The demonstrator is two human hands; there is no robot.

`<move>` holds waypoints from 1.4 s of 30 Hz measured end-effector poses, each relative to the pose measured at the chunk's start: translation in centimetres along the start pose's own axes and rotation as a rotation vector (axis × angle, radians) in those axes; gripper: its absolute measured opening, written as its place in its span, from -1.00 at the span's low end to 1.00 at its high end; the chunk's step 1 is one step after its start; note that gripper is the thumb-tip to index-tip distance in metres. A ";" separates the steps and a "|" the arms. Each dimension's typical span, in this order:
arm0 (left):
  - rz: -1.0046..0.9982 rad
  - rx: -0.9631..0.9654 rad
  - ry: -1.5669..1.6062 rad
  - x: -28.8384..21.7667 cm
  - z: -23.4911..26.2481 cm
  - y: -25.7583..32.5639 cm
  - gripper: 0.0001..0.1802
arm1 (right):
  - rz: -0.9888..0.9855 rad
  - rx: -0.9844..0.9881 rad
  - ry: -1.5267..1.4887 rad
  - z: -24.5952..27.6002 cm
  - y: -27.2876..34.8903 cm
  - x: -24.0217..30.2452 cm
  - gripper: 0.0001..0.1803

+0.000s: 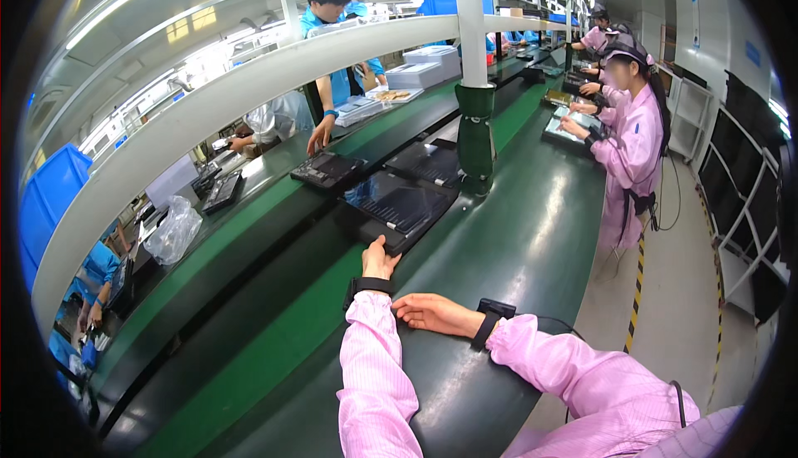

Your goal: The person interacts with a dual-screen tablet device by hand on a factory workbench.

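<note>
My left hand (380, 258) reaches forward and grips the near edge of a flat black device (401, 209), glossy on top with a pale, ribbed-looking strip across it. The fingertips are partly hidden at that edge. Closer to me, my right hand (436, 312) hovers over or rests on the dark green work surface (474, 375), fingers stretched out and nothing in them. Black bands circle both wrists. Just beyond lies a second flat black device (424, 161). To its left is a third flat device (328, 170), touched by a co-worker's hand (322, 135).
A post with a dark green wrap (476, 138) rises right beside the devices. A curved white rail (249, 96) crosses at the left. Beyond it are a clear plastic bag (174, 230) and a blue bin (58, 192). Co-workers in pink (636, 134) stand along the right.
</note>
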State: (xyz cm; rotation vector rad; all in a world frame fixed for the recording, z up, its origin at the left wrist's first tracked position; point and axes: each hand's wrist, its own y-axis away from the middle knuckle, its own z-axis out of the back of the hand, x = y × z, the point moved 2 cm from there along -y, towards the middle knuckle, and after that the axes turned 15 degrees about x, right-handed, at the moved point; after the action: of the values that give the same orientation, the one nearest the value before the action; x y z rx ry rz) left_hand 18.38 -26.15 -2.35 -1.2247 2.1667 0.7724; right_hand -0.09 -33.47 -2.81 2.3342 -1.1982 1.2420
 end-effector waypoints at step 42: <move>-0.392 -0.413 -0.371 1.0 14.4 55.2 -0.46 | 0.226 -0.148 0.444 -1.0 8.3 8.2 -0.56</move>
State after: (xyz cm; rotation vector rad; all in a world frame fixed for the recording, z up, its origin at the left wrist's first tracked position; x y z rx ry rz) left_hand -28.19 6.81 -1.00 -1.5041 1.4522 1.1958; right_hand -4.49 -42.72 2.86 1.7293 -1.3591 1.5770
